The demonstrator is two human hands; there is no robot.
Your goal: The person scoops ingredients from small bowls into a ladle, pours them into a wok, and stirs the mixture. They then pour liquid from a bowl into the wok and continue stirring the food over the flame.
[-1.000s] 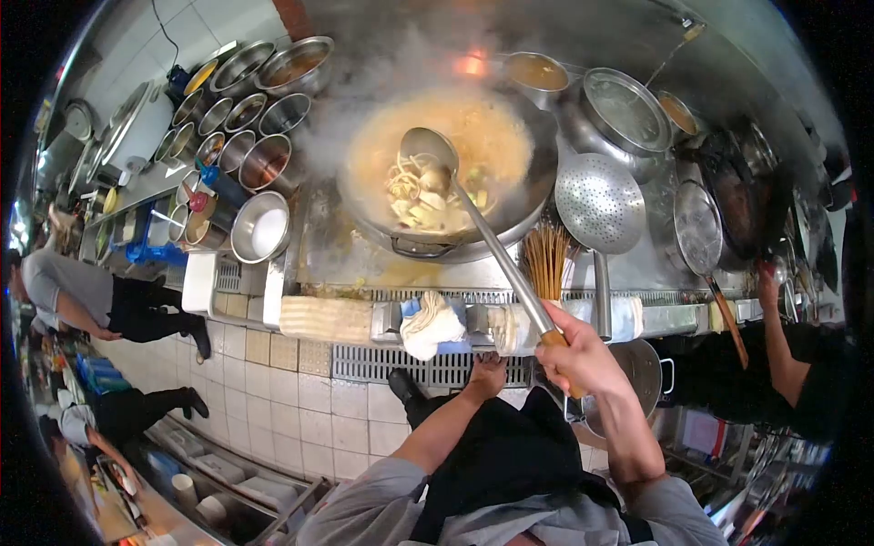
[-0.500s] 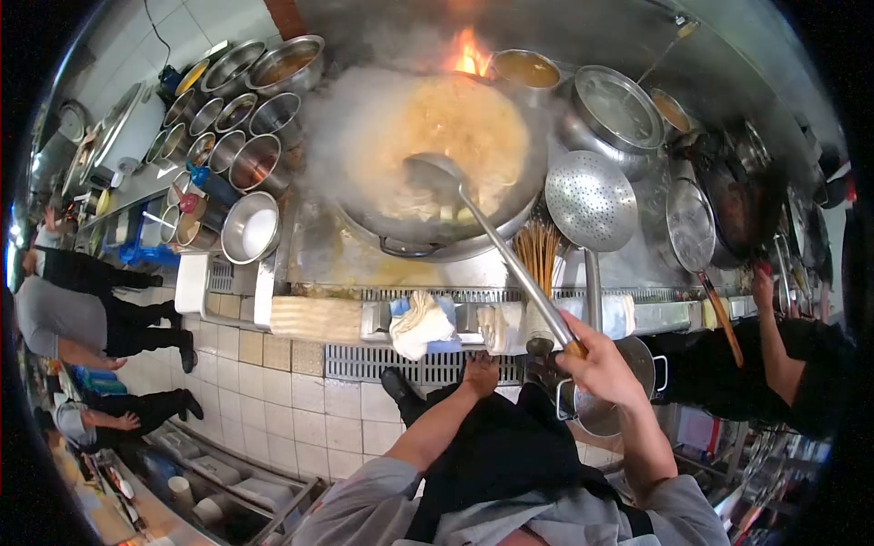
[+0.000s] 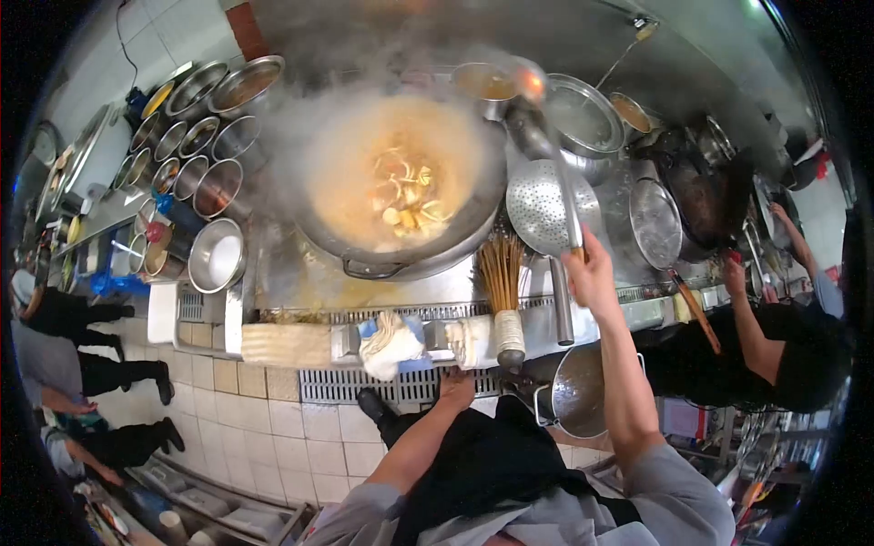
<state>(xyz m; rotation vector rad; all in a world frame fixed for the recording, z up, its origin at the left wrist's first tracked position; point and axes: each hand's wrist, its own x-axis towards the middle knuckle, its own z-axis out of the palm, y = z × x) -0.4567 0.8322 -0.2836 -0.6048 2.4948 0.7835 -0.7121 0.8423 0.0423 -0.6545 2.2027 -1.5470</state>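
My right hand (image 3: pixel 592 271) is closed around the handle of a long metal ladle (image 3: pixel 566 196). The ladle's bowl is up beyond the perforated strainer (image 3: pixel 539 202), to the right of the wok, and partly blurred. Steaming broth with pale and yellow chunks (image 3: pixel 405 205) fills the large wok (image 3: pixel 428 264). My left hand (image 3: pixel 457 389) is low at the stove's front edge, near folded cloths (image 3: pixel 391 344), apparently holding nothing; its fingers show only in part.
A bamboo brush (image 3: pixel 502 291) leans at the stove front, left of the strainer's handle. Steel pots (image 3: pixel 218 187) crowd the left; a lidded pot (image 3: pixel 583 114) and a pan (image 3: pixel 655 223) stand right. A large pot (image 3: pixel 578 391) is beside my legs. Co-workers (image 3: pixel 765 350) are on both sides.
The ladle has come out of the wok and swung right, over the strainer, with my right hand raised. The flame behind the wok no longer shows there; an orange glow appears near the ladle's bowl.
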